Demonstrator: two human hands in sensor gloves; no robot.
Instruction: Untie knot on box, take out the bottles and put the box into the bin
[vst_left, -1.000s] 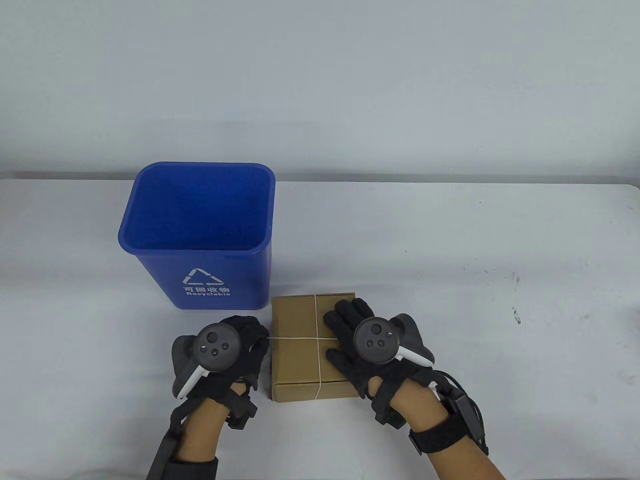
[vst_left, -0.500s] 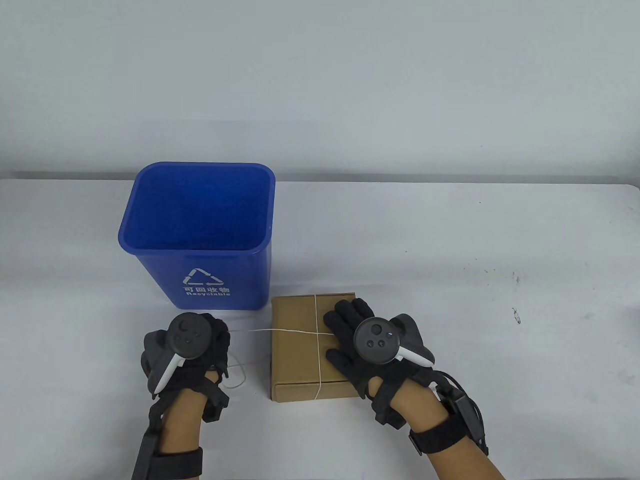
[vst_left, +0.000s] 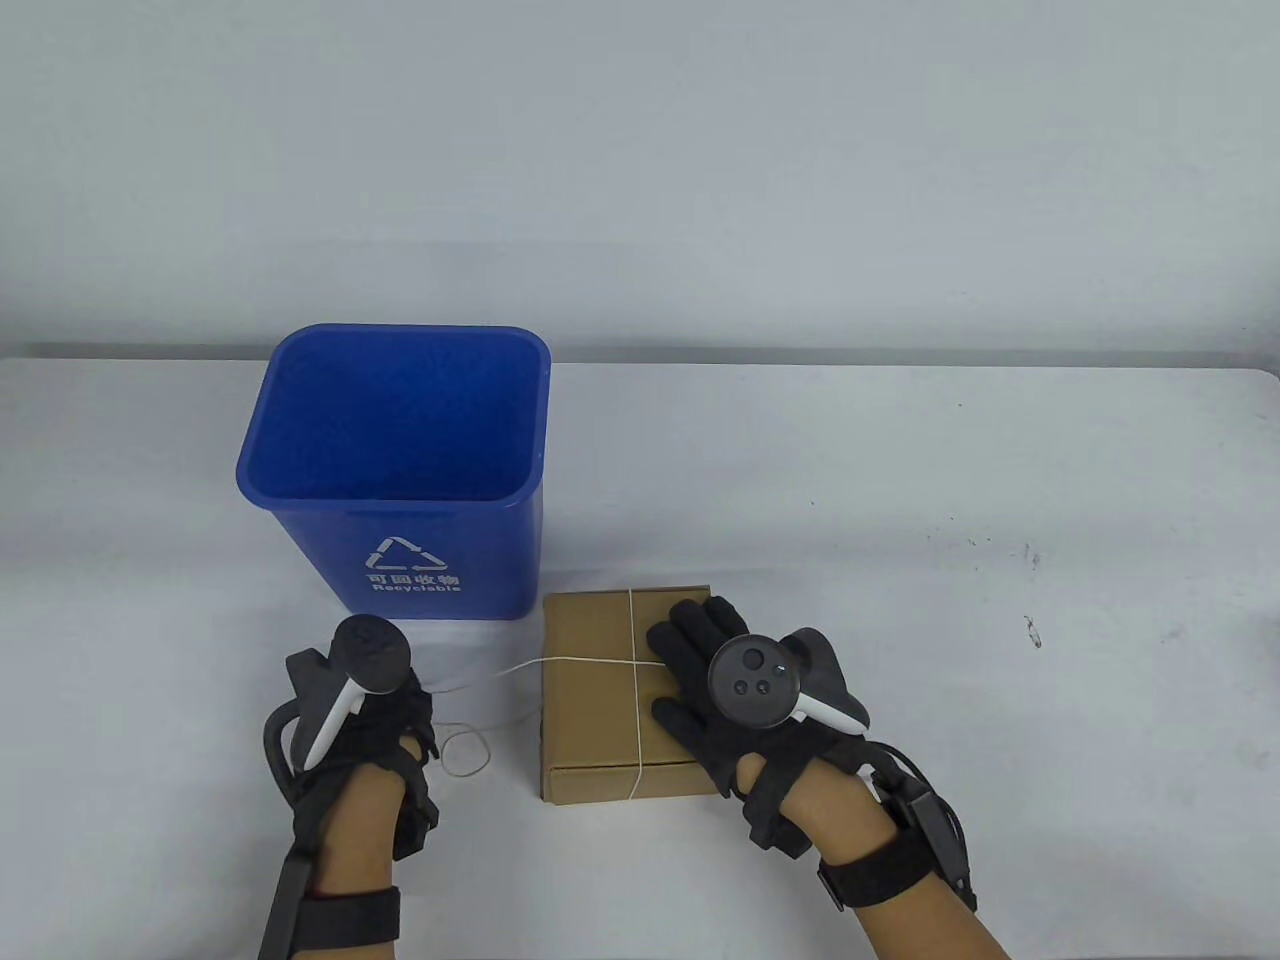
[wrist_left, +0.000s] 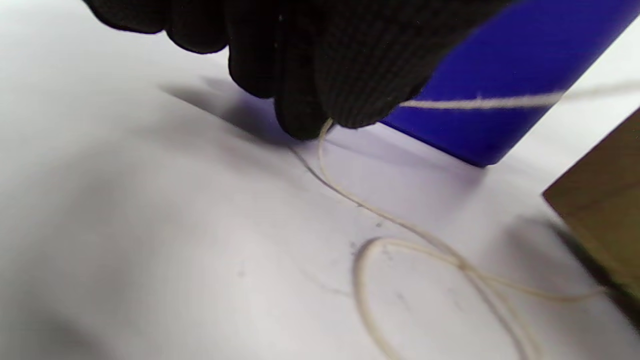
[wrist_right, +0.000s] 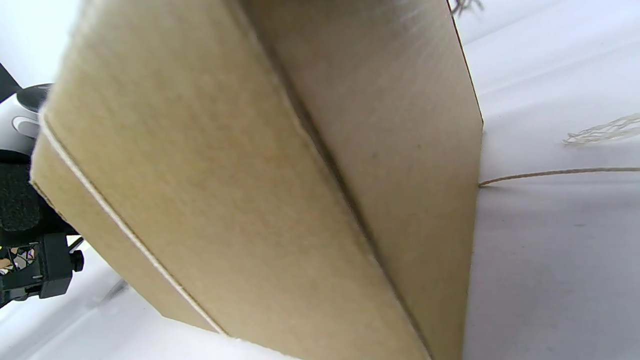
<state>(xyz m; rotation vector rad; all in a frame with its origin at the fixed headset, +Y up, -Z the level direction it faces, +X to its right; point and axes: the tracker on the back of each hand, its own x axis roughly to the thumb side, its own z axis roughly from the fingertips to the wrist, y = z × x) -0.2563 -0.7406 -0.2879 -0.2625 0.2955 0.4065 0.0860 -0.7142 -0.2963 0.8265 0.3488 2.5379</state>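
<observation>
String (vst_left: 590, 661) crossed the cardboard box (vst_left: 592, 700) in the table view, one end drawn leftward off the lid to the left hand (vst_left: 385, 715), a slack loop lying on the white surface (vst_left: 900, 600) between hand and box. Right hand (vst_left: 715, 680) lay flat on the lid, fingers straight, pressing the box down just in front of the blue bin (vst_left: 400, 470). Left wrist view: fingers (wrist_left: 320, 75) pinched the string, which ran taut past the bin toward the box corner, with loose coils below. Right wrist view: box side and seam only, a string line along one edge, frayed end on the surface; no bottles visible, box closed. Judged step: untying, knot seemingly slipped but wrap not yet off. Next move likely needs the string pulled clear of the lid while the right hand kept the box from sliding.
</observation>
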